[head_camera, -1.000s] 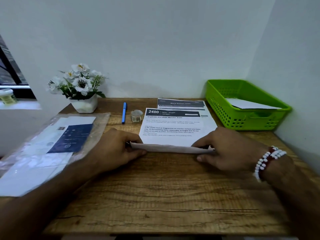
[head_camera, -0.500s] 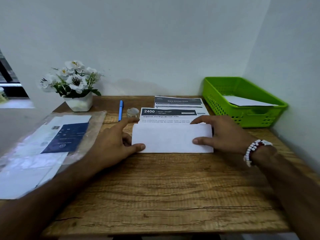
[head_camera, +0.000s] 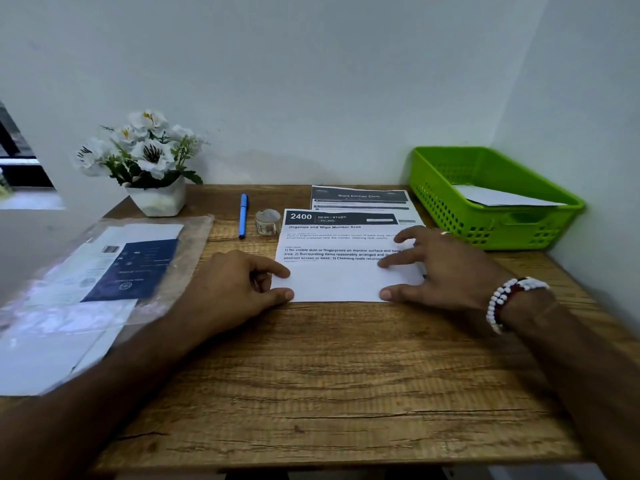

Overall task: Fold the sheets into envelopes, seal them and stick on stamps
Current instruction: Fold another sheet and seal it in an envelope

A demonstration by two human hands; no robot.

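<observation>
Sheet (head_camera: pixel 346 284) under right hand (head_camera: pixel 446 271); left hand (head_camera: pixel 239 289) touching edge.

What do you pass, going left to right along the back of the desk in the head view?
White flower pot → blue pen → tape roll → printed sheets → green basket. The plastic sleeve at the left is left out, since it overlaps the pot's span.

Two printed sheets: one printed sheet (head_camera: pixel 346 282) under the left hand (head_camera: pixel 239 289) and right hand (head_camera: pixel 446 268), a second sheet (head_camera: pixel 360 197) beyond it. Beyond the left hand: one blue pen (head_camera: pixel 243 216), one tape roll (head_camera: pixel 267 222), one flower pot (head_camera: pixel 157 199). Left of it, one plastic packet (head_camera: pixel 104 271). Beyond the right hand, one green basket (head_camera: pixel 446 209) holding one white paper (head_camera: pixel 498 197).
</observation>
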